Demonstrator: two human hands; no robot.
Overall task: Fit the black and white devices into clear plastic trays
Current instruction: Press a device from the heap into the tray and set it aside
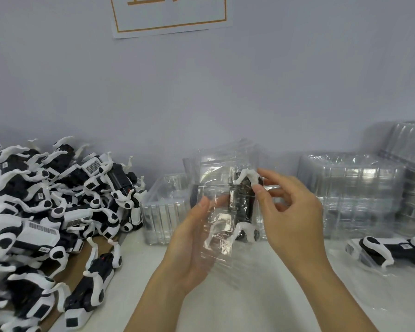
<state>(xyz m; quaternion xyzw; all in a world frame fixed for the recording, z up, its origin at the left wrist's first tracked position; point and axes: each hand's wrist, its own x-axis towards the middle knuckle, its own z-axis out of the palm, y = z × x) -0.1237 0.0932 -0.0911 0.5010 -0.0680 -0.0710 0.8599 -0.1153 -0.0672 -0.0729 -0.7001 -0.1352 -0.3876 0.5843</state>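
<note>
A: Biggest thing here by far is the grey wall (273,80) behind the white counter (225,307), with a paper sign (170,17) stuck up top.

B: Yeah, and that heap of black and white devices (45,212) taking over the whole left side, partly sitting on some brown cardboard (74,267).

A: Far right has stacks of clear trays (350,188), and there's another open tray (163,207) at the back, just left of the hands.

B: One packed device (393,254) is lying on the counter near the right edge too.

A: Centre of the shot: a clear tray (216,212) held up off the counter, with a device (243,204) sitting in its right half, legs poking out top and bottom.

B: Left hand (189,250) cups the tray from below, fingers curled round its left edge. Right hand's (290,207) grip is thumb and forefinger pinching the device's upper white leg, other fingers loosely spread.
</note>
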